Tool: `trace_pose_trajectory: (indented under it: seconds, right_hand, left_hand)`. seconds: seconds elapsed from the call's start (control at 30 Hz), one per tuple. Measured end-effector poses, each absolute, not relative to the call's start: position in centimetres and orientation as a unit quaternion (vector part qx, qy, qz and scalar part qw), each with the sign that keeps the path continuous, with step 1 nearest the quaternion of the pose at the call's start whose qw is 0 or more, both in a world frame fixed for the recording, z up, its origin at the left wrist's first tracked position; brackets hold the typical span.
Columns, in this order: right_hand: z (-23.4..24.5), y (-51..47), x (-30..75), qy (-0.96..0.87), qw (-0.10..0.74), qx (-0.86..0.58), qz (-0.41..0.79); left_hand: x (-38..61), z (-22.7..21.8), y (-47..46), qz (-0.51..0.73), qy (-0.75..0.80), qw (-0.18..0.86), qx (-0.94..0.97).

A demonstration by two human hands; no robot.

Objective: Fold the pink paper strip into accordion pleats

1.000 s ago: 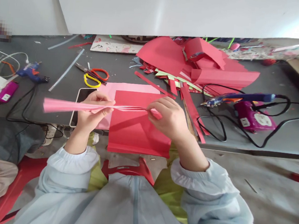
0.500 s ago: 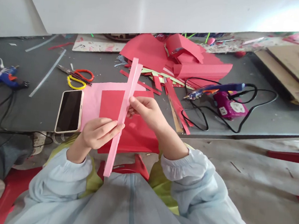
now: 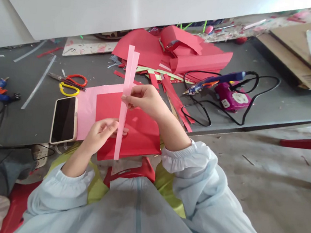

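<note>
A long pink paper strip, folded lengthwise with its two layers spreading at the top, stands almost upright between my hands. My right hand pinches it near the middle between thumb and fingers. Lower down, my left hand grips its left side, thumb in front and fingertips behind the paper. Beneath the hands lie a red paper sheet that juts over the table's front edge and a larger pink sheet under it.
Left of the sheets are a phone, pliers and red-and-yellow-handled scissors. Red paper scraps pile up behind. A glue gun with a looping cord rests by a purple power socket. Cardboard lies far right.
The pink strip has turned more upright and moved up and slightly left. My left hand has changed its grip, now thumb in front. The camera view has shifted.
</note>
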State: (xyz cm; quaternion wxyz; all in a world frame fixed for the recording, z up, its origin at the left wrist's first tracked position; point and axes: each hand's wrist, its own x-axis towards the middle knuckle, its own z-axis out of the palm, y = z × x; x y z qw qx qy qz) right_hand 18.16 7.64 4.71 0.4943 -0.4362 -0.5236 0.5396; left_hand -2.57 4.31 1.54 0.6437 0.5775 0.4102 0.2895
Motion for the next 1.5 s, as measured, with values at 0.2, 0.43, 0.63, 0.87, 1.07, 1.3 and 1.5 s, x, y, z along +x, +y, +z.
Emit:
trace_pose_trajectory:
  seconds: [0.2,0.43,0.63,0.87,1.07,1.3,1.5]
  right_hand:
    - [4.1,8.9,18.7,-0.523,0.498,-0.435,0.538]
    - [4.2,9.0,19.3,-0.518,0.49,-0.464,0.526]
    - [4.3,8.8,19.4,-0.515,0.489,-0.471,0.524]
    - [4.2,8.7,19.4,-0.506,0.496,-0.463,0.533]
    - [4.4,8.8,19.6,-0.488,0.502,-0.463,0.543]
    - [4.9,8.7,20.4,-0.481,0.522,-0.474,0.521]
    - [5.1,8.8,21.3,-0.477,0.542,-0.472,0.506]
  left_hand:
    - [-2.1,2.2,3.6,0.209,0.443,0.715,0.499]
    - [-2.2,3.3,3.5,0.116,0.451,0.768,0.44]
    - [-2.4,3.6,3.4,0.079,0.443,0.786,0.423]
    - [-2.6,3.3,3.3,0.061,0.445,0.782,0.432]
    - [-3.2,2.6,3.1,0.028,0.454,0.766,0.454]
    - [-4.0,2.3,2.6,-0.017,0.453,0.749,0.483]
    - [-4.7,1.6,2.3,-0.048,0.46,0.737,0.493]
